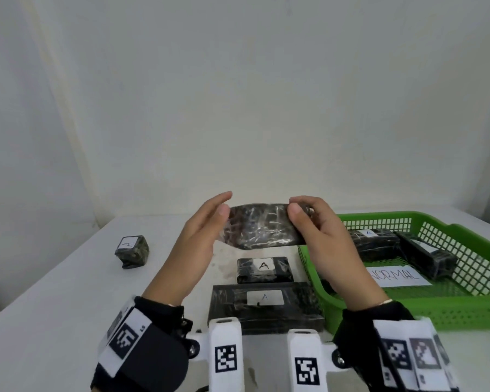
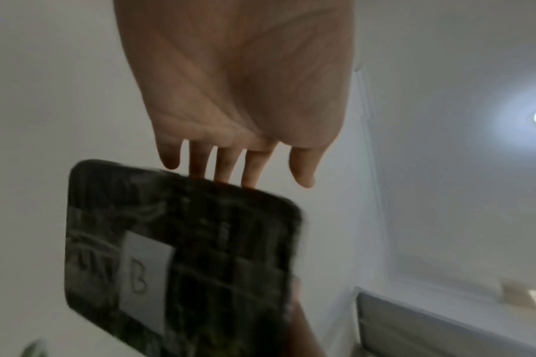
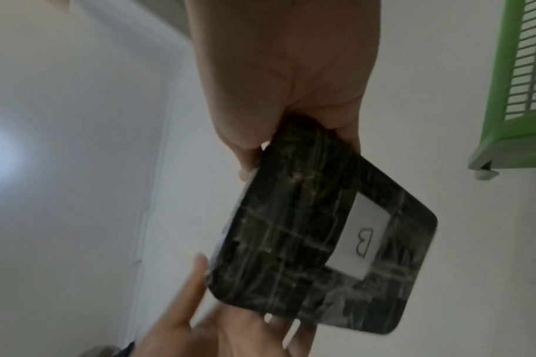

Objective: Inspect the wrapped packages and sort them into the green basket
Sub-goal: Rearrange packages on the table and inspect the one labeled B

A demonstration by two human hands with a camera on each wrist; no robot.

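Note:
A flat black wrapped package [image 1: 262,227] is held up above the table between both hands. My right hand [image 1: 301,207] pinches its right end between thumb and curled fingers. My left hand [image 1: 225,203] has straight fingers, whose tips touch the package's left edge. A white label marked "B" [image 2: 144,273] sits on the far face of the package [image 2: 181,253], hidden from the head view. The right wrist view shows the same label [image 3: 364,241] on the package [image 3: 291,241]. The green basket [image 1: 464,306] stands at the right, holding two black packages [image 1: 375,244] [image 1: 427,258].
Three black packages labelled "A" lie on the white table: a small cube [image 1: 132,250] at the left, a medium one [image 1: 263,270] and a large flat one [image 1: 265,304] below the hands. A "NORMAL" paper [image 1: 396,275] lies in the basket. A wall runs behind the table.

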